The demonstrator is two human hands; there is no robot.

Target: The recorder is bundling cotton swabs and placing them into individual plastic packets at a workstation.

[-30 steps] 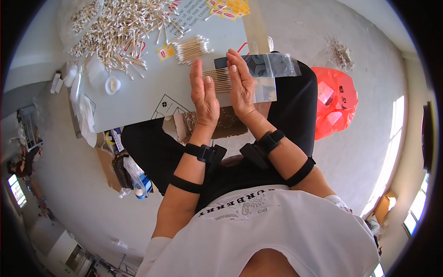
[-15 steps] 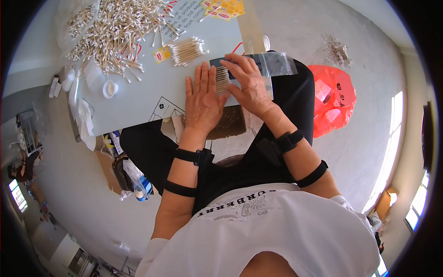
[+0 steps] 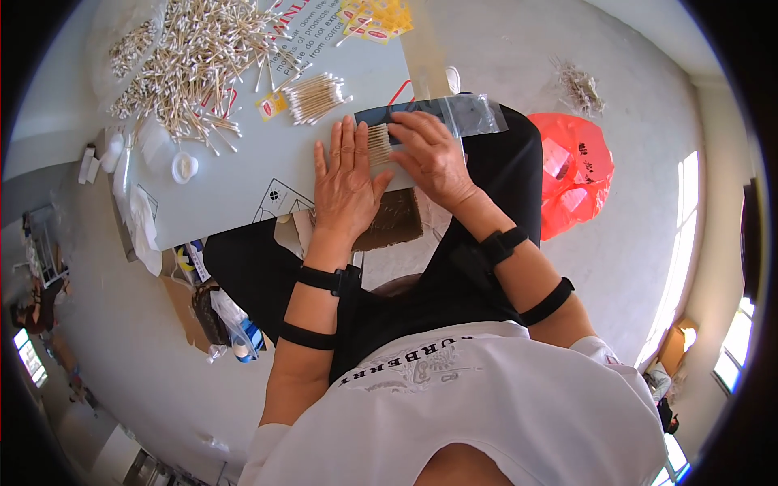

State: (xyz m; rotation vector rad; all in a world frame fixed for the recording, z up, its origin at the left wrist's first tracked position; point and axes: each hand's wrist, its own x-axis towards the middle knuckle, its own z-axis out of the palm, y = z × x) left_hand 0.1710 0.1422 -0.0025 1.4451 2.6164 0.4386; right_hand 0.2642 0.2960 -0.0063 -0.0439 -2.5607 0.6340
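Observation:
Between my two hands lies a row of cotton swabs (image 3: 378,144), side by side on the table. My left hand (image 3: 347,185) is flat on the table with fingers stretched out, its index finger and thumb along the left ends of the row. At the right ends my right hand (image 3: 435,160) arches with its fingers apart, the fingertips touching or very near the swabs. A dark flat sheet (image 3: 374,115) shows behind the row. A clear plastic bag (image 3: 480,113) reaches past the table's right edge. Farther back sits a neat bundle of swabs (image 3: 318,99) beside a yellow card (image 3: 271,105).
A big loose heap of swabs (image 3: 194,65) covers the far left of the table (image 3: 235,194). Yellow cards (image 3: 377,18) lie at the back. A small white tub (image 3: 185,168) stands left. On the floor are a red plastic bag (image 3: 575,174) and, below the table, a cardboard box (image 3: 393,220).
The whole view has shifted slightly, moving the table a little to the left. My right fingers have drawn closer together over the right ends of the swabs; my left hand stays flat.

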